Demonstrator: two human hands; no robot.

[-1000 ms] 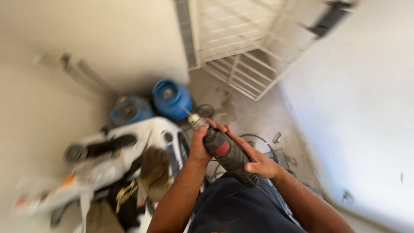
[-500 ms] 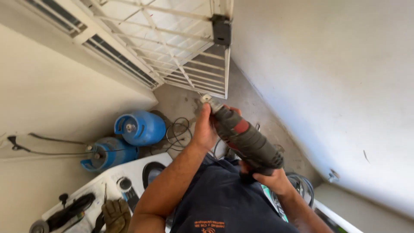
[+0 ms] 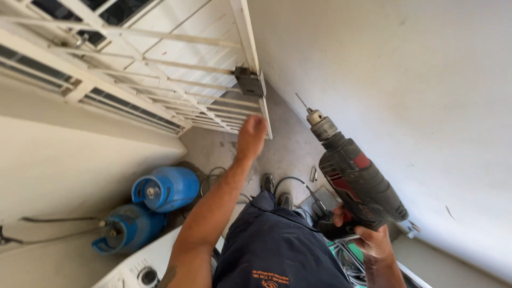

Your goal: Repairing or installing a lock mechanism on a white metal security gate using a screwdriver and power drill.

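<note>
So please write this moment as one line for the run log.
left hand: open, reaching toward white metal gate | right hand: holds power drill, bit up near wall | floor: two blue gas cylinders

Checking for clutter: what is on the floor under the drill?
Under the drill in the right hand: black cable and a flat grey plate on the floor; the rest is covered.

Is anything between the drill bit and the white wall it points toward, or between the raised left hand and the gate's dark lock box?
Nothing visible. The drill, held in the right hand, has open air between its bit and the wall. The left hand hangs just below the lock box on the white gate, with nothing between them.
</note>
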